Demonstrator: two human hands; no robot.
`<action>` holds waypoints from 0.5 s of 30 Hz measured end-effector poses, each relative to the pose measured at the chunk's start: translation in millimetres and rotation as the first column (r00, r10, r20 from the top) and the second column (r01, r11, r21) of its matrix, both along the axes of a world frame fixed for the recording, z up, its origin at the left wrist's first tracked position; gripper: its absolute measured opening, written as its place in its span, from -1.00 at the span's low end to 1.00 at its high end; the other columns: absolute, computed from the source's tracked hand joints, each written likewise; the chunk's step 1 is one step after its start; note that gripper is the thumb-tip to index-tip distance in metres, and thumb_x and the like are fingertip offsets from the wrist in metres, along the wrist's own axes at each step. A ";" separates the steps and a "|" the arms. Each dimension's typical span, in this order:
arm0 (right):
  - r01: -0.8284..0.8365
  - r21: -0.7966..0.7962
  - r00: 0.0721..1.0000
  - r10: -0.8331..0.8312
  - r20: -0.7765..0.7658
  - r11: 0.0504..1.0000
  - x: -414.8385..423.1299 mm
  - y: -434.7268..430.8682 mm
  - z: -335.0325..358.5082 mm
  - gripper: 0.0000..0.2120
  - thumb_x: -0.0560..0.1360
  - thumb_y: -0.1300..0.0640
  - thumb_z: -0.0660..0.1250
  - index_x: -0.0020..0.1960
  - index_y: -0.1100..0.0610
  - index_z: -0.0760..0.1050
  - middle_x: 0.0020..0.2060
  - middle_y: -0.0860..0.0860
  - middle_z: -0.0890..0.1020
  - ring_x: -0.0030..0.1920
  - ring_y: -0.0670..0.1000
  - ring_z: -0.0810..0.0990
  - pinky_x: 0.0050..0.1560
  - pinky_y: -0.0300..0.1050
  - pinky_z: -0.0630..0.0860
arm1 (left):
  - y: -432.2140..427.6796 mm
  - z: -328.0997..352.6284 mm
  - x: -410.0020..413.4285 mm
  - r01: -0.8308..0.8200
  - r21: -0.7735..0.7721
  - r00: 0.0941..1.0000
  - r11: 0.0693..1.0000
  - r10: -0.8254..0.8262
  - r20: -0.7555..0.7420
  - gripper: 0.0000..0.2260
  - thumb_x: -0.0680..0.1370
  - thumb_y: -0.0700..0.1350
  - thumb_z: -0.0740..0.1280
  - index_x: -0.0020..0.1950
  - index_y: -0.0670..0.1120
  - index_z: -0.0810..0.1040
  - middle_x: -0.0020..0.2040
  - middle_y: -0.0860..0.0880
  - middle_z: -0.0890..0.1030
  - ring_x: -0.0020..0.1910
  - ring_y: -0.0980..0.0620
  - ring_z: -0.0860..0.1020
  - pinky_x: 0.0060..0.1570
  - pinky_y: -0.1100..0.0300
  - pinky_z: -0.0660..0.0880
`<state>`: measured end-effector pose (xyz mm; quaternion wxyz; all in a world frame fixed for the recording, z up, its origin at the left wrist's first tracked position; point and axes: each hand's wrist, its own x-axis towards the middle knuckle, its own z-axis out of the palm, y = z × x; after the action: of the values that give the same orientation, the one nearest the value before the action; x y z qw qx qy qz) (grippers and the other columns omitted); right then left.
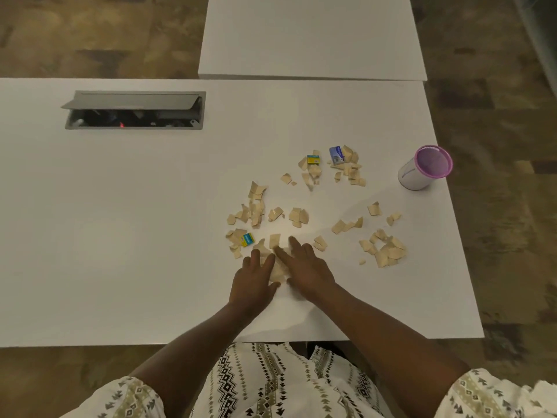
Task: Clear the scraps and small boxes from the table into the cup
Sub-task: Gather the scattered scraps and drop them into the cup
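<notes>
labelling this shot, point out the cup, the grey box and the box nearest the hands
cup [407, 176]: head view, on its white side wall
grey box [337, 154]: head view, top face
nearest box [247, 239]: head view, blue face

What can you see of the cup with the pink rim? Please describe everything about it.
The cup is a white cylinder with a pink rim, and its inside looks pale purple. It may be paper or plastic. It stands upright with its mouth open, and nothing can be seen inside it. It stands near the right edge of the white table, to the right of the scraps. Nothing touches it except the table; both hands are far from it.
</notes>
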<state>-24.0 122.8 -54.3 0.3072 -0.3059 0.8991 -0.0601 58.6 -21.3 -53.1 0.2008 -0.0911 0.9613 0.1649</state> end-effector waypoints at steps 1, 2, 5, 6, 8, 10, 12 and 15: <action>0.036 -0.033 0.999 -0.036 0.025 0.999 0.4 -2.3 2.4 -0.37 0.58 0.14 0.26 0.56 -0.09 0.09 0.56 0.10 0.09 0.47 0.24 0.20 0.25 0.16 0.45 | 0.1 -0.6 -0.6 -0.002 0.018 1.000 1.000 0.002 0.009 -0.38 0.52 0.10 0.38 0.53 0.02 0.25 0.43 -0.14 0.31 0.29 -0.15 0.41 0.05 0.03 0.57; 0.078 -0.071 0.996 -0.075 0.047 0.994 0.7 -3.4 4.2 -0.44 0.58 0.18 0.23 0.54 -0.03 0.18 0.52 0.12 0.16 0.44 0.26 0.24 0.24 0.19 0.44 | 0.4 -0.8 -1.2 -0.003 0.034 1.000 0.999 0.003 0.016 -0.39 0.53 0.08 0.38 0.53 0.03 0.25 0.43 -0.13 0.30 0.28 -0.14 0.41 0.05 0.03 0.57; 0.120 -0.150 0.993 -0.115 0.038 0.981 0.4 -2.6 7.1 -0.62 0.58 0.25 0.15 0.40 0.14 0.36 0.30 0.15 0.36 0.26 0.27 0.38 0.06 0.14 0.46 | -0.1 -0.7 -3.1 -0.003 0.064 1.000 0.998 0.002 0.021 -0.49 0.56 0.00 0.36 0.48 0.00 0.30 0.42 -0.14 0.30 0.26 -0.16 0.42 0.02 0.00 0.59; 0.098 -0.149 0.995 -0.096 0.020 0.984 -0.6 -1.7 7.8 -0.67 0.60 0.24 0.13 0.35 0.16 0.38 0.25 0.15 0.38 0.22 0.25 0.40 0.02 0.11 0.47 | -0.1 -0.5 -4.1 0.000 0.062 1.000 0.998 -0.001 0.018 -0.54 0.58 -0.02 0.34 0.45 -0.02 0.33 0.41 -0.14 0.31 0.25 -0.16 0.42 0.01 0.00 0.59; 0.021 -0.086 0.999 -0.024 -0.034 0.996 -5.2 -1.0 9.7 -0.72 0.62 0.18 0.15 0.32 0.14 0.38 0.27 0.14 0.37 0.24 0.21 0.40 -0.03 0.08 0.53 | 0.5 0.4 -6.8 0.006 0.054 1.000 0.999 -0.007 0.011 -0.63 0.61 -0.05 0.29 0.41 -0.04 0.37 0.39 -0.14 0.33 0.21 -0.15 0.44 -0.01 0.01 0.59; -0.056 -0.020 0.995 0.054 -0.079 0.998 -9.8 -0.5 9.6 -0.71 0.61 0.15 0.20 0.33 0.13 0.37 0.30 0.14 0.37 0.26 0.18 0.39 -0.05 0.06 0.57 | 1.5 1.5 -10.2 -0.006 0.067 1.000 0.998 0.006 0.009 -0.70 0.63 -0.08 0.25 0.36 -0.06 0.40 0.35 -0.14 0.35 0.18 -0.14 0.44 -0.03 0.00 0.58; -0.062 -0.018 0.994 0.060 -0.093 0.998 -12.4 -0.5 8.2 -0.73 0.62 0.15 0.19 0.31 0.13 0.39 0.27 0.15 0.39 0.24 0.16 0.41 -0.05 0.06 0.59 | 2.3 2.9 -13.4 -0.032 0.098 0.999 0.995 0.031 0.006 -0.75 0.64 -0.11 0.22 0.32 -0.08 0.44 0.31 -0.14 0.38 0.17 -0.15 0.45 -0.03 -0.03 0.57; 0.023 -0.096 0.994 -0.033 -0.101 0.995 -14.5 4.0 3.4 -0.81 0.64 0.20 0.13 0.19 0.17 0.45 0.15 0.14 0.46 0.15 0.15 0.47 -0.07 0.07 0.57 | 3.7 4.3 -18.8 -0.081 0.148 0.996 0.986 0.085 -0.018 -0.77 0.64 -0.16 0.21 0.28 -0.09 0.50 0.23 -0.14 0.44 0.14 -0.15 0.48 0.00 -0.02 0.54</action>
<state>-38.5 126.8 -51.0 0.2449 -0.3101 0.9141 -0.0913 39.8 -17.5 -48.8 0.1882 -0.1141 0.9443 0.2445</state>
